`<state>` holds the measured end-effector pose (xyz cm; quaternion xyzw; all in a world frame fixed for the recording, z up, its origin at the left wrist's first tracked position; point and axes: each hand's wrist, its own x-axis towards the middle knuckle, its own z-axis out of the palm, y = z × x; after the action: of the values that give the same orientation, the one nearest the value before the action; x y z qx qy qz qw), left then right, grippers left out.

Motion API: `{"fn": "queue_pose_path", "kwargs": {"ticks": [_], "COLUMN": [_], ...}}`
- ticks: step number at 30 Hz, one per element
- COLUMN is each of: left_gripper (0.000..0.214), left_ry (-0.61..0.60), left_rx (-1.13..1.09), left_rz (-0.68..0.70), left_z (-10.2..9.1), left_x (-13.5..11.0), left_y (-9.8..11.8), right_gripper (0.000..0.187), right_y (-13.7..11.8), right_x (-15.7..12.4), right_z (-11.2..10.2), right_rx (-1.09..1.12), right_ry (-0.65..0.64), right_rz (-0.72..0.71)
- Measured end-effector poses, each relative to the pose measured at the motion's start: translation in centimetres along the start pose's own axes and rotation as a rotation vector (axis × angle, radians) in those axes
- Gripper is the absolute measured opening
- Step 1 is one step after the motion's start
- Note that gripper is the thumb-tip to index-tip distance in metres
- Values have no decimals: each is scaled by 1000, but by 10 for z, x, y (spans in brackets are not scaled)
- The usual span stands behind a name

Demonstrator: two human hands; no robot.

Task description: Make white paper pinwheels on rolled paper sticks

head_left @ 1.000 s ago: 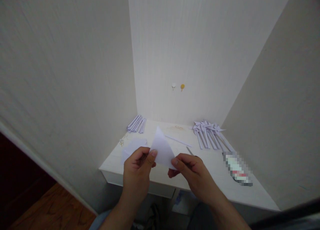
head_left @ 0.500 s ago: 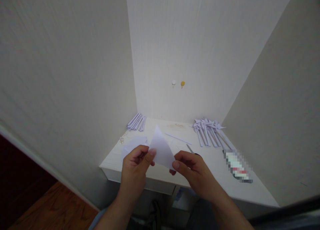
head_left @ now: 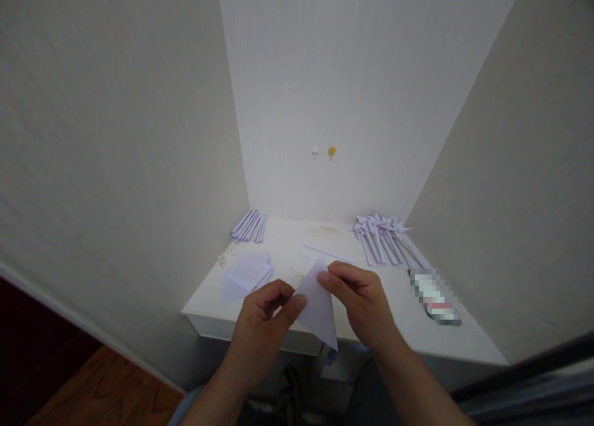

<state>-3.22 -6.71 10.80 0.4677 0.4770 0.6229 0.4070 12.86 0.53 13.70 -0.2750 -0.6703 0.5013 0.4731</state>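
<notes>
A white piece of paper folded to a triangle (head_left: 319,311) is held up over the front edge of the white desk (head_left: 390,327). My left hand (head_left: 269,318) pinches its left side between thumb and fingers. Near the upper corner, my right hand (head_left: 359,293) is closed on the same paper, thumb in front. One corner of it points down below the right hand. Beyond my left hand lies a loose stack of white paper sheets (head_left: 248,272). A thin white paper stick (head_left: 327,253) lies behind the folded paper.
Rolled paper sticks (head_left: 249,226) lie at the back left. Several paper pinwheels (head_left: 381,237) are heaped at the back right. A blurred-out phone-like object (head_left: 435,297) lies at the right. Two hooks, one white (head_left: 315,149) and one yellow (head_left: 331,151), are on the wall. Walls enclose three sides.
My right hand has moved from the paper's lower right corner to near its top. The folded paper has turned, with a corner now pointing down. The scissors seen earlier are hidden behind my right hand.
</notes>
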Motion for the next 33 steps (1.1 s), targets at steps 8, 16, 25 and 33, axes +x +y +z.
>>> {"fn": "queue_pose_path", "kwargs": {"ticks": [8, 16, 25, 33], "left_gripper": [27, 30, 30, 33], "left_ry": [-55, 13, -42, -67], "left_rx": [94, 112, 58, 18], "left_rz": [-7, 31, 11, -26], "left_z": [1, 4, -1, -1], "left_x": [-3, -1, 0, -2], "left_y": [0, 2, 3, 6], "right_gripper": [45, 40, 38, 36], "right_y": [0, 7, 7, 6], "right_x": [1, 3, 7, 9], "right_z": [-7, -16, -20, -23], "right_rx": [-73, 24, 136, 131], "right_ry": [11, 24, 30, 33], "right_rz": [-12, 71, 111, 125]}}
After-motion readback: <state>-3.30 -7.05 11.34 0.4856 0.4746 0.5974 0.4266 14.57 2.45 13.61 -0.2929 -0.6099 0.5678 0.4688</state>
